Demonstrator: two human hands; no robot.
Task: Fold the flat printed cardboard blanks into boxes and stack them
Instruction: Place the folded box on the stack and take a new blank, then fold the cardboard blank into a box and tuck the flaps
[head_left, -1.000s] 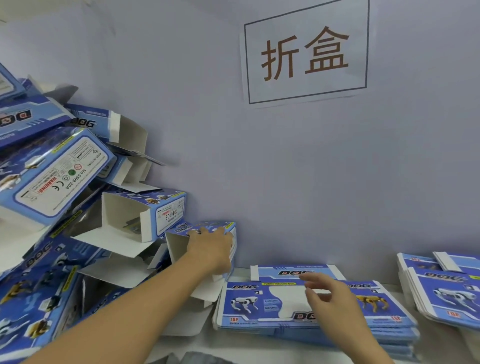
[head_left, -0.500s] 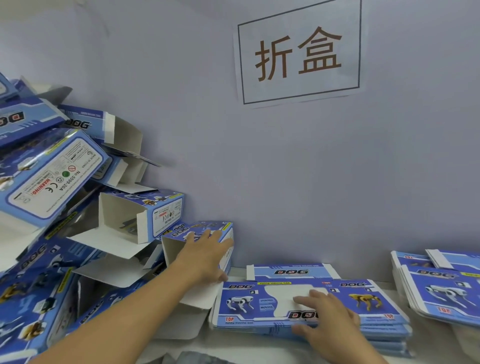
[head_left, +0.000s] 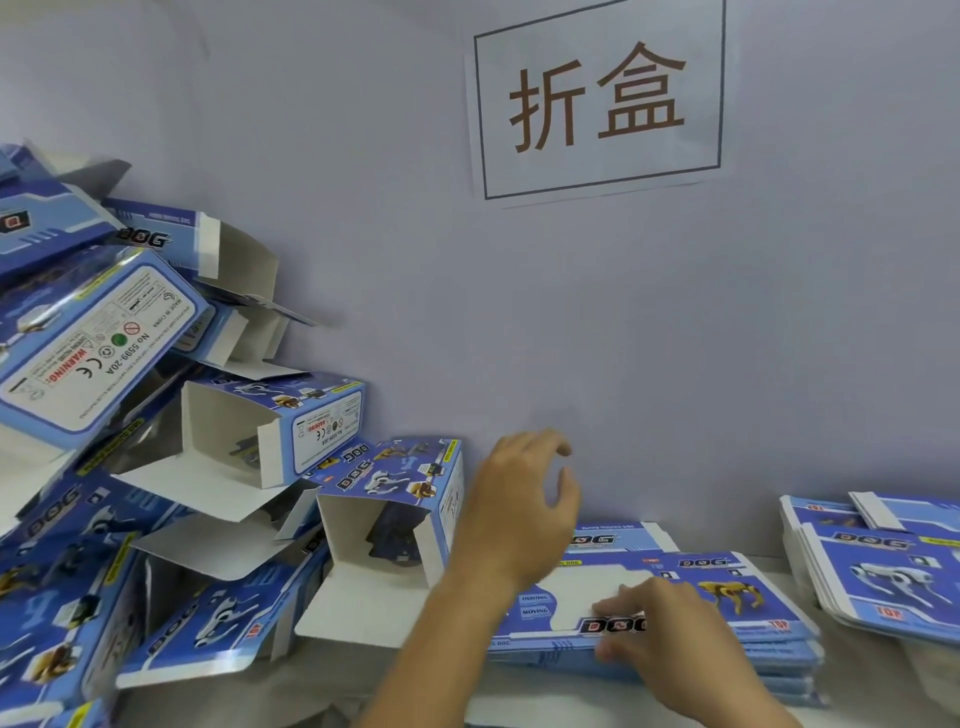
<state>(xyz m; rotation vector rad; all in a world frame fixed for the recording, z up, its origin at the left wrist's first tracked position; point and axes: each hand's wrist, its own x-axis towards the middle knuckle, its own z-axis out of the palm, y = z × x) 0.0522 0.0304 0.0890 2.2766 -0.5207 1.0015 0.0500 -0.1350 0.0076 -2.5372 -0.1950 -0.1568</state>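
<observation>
Left hand (head_left: 519, 512) is held in the air, fingers loosely spread, gripping nothing, beside the folded box (head_left: 400, 512). Right hand (head_left: 660, 636) is laid on the stack of flat blanks (head_left: 727, 608), its fingertips pinching the top blank's front edge.

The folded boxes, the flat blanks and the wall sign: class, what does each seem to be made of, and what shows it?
Folded boxes: thin cardboard, blue print outside with a slight sheen, plain white inside on the open flaps.
Flat blanks: apparently the same printed card, thin sheets stacked.
Wall sign: probably plain matte paper, lying flat against the wall.
</observation>
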